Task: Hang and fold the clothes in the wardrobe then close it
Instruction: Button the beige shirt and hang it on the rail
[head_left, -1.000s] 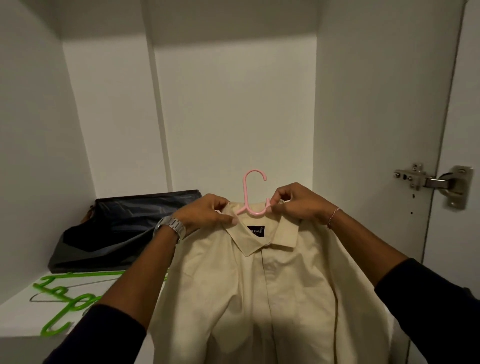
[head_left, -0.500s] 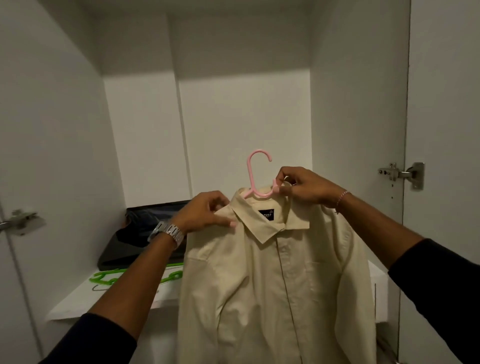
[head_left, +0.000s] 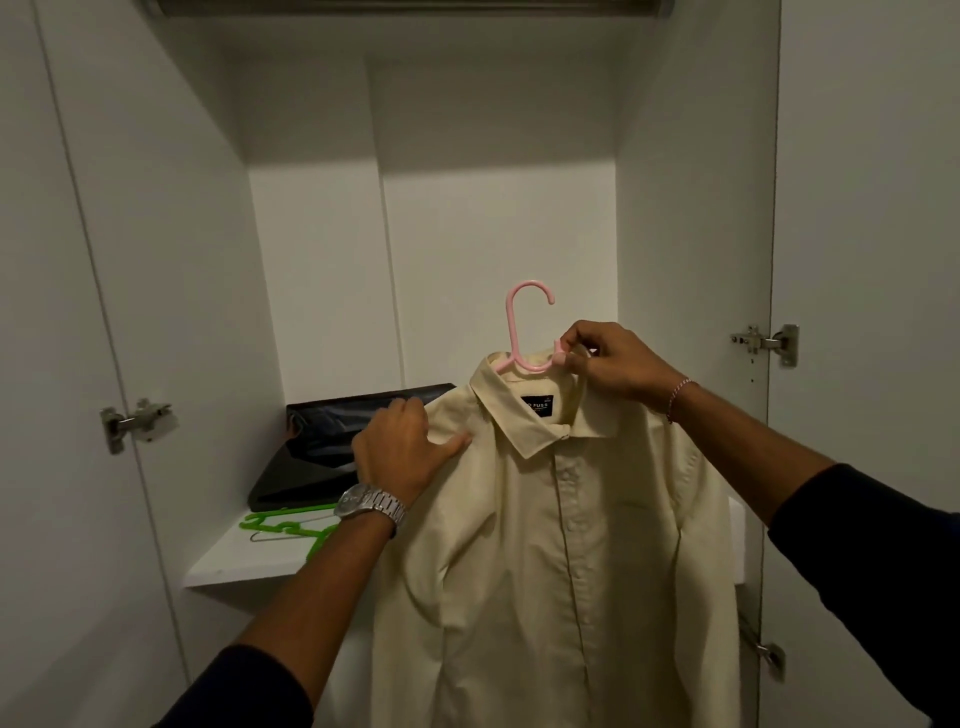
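Observation:
A cream button-up shirt (head_left: 561, 545) hangs on a pink plastic hanger (head_left: 522, 332) in front of the open white wardrobe. My right hand (head_left: 608, 364) pinches the hanger at the base of its hook, beside the collar, and carries the shirt. My left hand (head_left: 402, 449) grips the shirt's left shoulder, thumb on the front of the cloth. The hanger's arms are hidden inside the shirt. A metal rail (head_left: 405, 6) runs across the very top of the wardrobe.
On the white shelf (head_left: 234, 564) lie green hangers (head_left: 291, 527) and a dark folded bag (head_left: 332, 452) at the back. Both wardrobe doors stand open, with a hinge on the left (head_left: 132, 423) and a hinge on the right (head_left: 769, 343).
The view has pulled back and tilted up, so the rail at the top now shows. My left hand slid from the collar out to the shirt's shoulder. My right hand still holds the hanger.

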